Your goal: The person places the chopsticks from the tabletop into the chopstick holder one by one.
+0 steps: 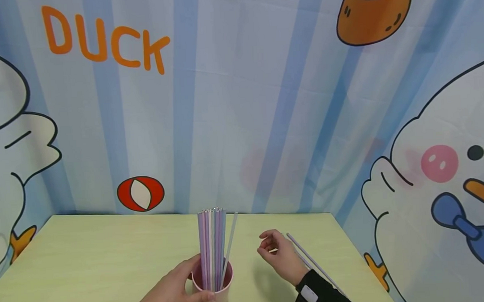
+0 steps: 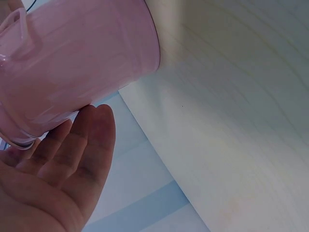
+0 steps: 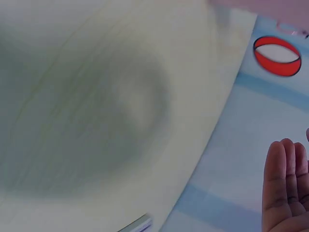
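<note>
A pink cup (image 1: pixel 213 301) stands on the table, filled with upright drinking straws (image 1: pixel 212 251) in lilac, white and blue-grey. One pale straw (image 1: pixel 230 244) leans out to the right of the bunch. My left hand (image 1: pixel 179 286) grips the cup from its left side, thumb across the front and fingers around the far side. In the left wrist view, the fingers (image 2: pixel 96 140) lie against the cup wall (image 2: pixel 91 63). To the right of the cup, my right hand (image 1: pixel 282 256) hovers over the table with loosely bent fingers, holding nothing. Two loose straws (image 1: pixel 311 258) lie beside it, partly hidden by the forearm.
The pale yellow table (image 1: pixel 109 260) ends at a striped blue curtain (image 1: pixel 231 102) printed with ducks and lettering. A black sleeve (image 1: pixel 321 294) with a wrist device covers the right forearm, over the lower right of the table.
</note>
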